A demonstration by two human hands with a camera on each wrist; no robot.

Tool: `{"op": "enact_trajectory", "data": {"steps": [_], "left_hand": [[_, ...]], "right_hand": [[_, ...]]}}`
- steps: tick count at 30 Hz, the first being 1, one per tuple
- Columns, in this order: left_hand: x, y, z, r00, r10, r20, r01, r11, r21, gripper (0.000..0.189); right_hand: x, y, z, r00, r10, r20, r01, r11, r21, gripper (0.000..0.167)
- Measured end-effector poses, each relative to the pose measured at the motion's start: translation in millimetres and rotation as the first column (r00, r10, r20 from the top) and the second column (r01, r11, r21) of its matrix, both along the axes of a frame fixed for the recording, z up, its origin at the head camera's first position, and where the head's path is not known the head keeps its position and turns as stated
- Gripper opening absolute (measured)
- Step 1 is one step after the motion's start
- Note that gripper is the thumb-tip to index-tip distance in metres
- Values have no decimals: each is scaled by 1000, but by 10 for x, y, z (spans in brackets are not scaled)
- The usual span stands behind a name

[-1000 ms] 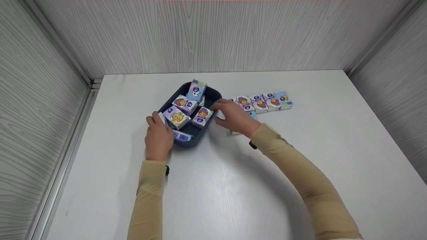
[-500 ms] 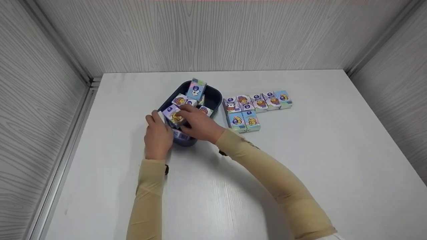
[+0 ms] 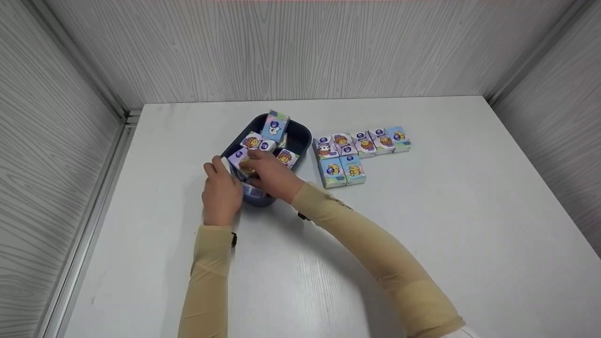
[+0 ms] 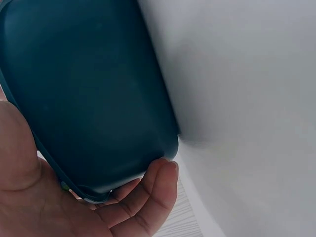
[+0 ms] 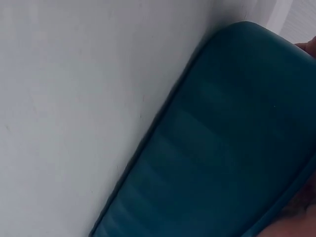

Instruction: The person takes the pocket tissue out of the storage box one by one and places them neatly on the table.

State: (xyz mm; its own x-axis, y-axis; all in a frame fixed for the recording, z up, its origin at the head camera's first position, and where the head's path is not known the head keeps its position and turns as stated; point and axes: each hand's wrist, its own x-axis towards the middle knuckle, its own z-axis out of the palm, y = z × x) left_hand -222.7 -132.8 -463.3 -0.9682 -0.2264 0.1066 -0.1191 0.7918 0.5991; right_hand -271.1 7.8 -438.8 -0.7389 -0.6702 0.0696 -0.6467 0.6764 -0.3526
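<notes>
A dark blue plastic basket (image 3: 299,136) holds several small cartoon-printed packs that look like pocket tissues. My left hand (image 3: 221,197) grips its left side; in the left wrist view the fingers (image 4: 158,197) curl around the basket's outer wall (image 4: 89,98). A white edge (image 3: 226,164) shows beside those fingers. Inside the basket, my right hand (image 3: 274,176) pinches a purple tissue pack (image 3: 236,158), partly covering it. The right wrist view mostly shows the basket's outer wall (image 5: 212,143), with the fingers largely hidden.
Right of the basket, several tissue packs stand side by side in a row (image 3: 366,143), with two blue packs (image 3: 343,171) in front of its left end. A blue pack (image 3: 275,126) leans on the basket's far rim. Grey wood-grain panels (image 3: 300,51) enclose the white table (image 3: 422,234).
My right hand has moved left from the basket's right rim to the purple tissue pack, uncovering the two blue packs on the table. My left hand stays at the basket.
</notes>
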Motion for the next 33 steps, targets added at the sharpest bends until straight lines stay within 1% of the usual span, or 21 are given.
{"op": "enact_trajectory", "data": {"steps": [5, 9, 14, 18, 22, 25, 29, 33], "left_hand": [[-5, 3, -3, 1000, -4, 15, 4, 1000, 3, 57], [-9, -6, 1, 1000, -5, 10, 5, 1000, 2, 57], [-9, -16, 9, 1000, -2, 19, 2, 1000, 7, 57], [-13, -12, 13, 999, -4, 43, 3, 1000, 12, 58], [-15, -7, 8, 998, -9, 55, 8, 1000, 14, 59], [-6, -7, 8, 999, -10, 53, 9, 1000, 14, 58], [1, -6, 8, 999, -8, 45, 8, 1000, 7, 59], [-3, -3, 12, 1000, -8, 29, 8, 1000, -1, 59]], "right_hand": [[-6, -14, 3, 999, -35, 2, 35, 999, -23, 36], [-9, -20, -3, 999, -53, 10, 53, 998, -33, 38], [-21, -30, -26, 999, -47, 4, 47, 998, -48, 39], [-33, -34, -29, 999, -42, 6, 42, 998, -51, 34], [-49, -28, -35, 999, -46, 15, 47, 998, -49, 31], [-45, -16, -39, 998, -60, 12, 60, 997, -53, 33], [-4, 16, 6, 997, -74, -19, 73, 996, -44, 36], [29, 88, 97, 996, -72, -57, 69, 997, -45, 36]]}}
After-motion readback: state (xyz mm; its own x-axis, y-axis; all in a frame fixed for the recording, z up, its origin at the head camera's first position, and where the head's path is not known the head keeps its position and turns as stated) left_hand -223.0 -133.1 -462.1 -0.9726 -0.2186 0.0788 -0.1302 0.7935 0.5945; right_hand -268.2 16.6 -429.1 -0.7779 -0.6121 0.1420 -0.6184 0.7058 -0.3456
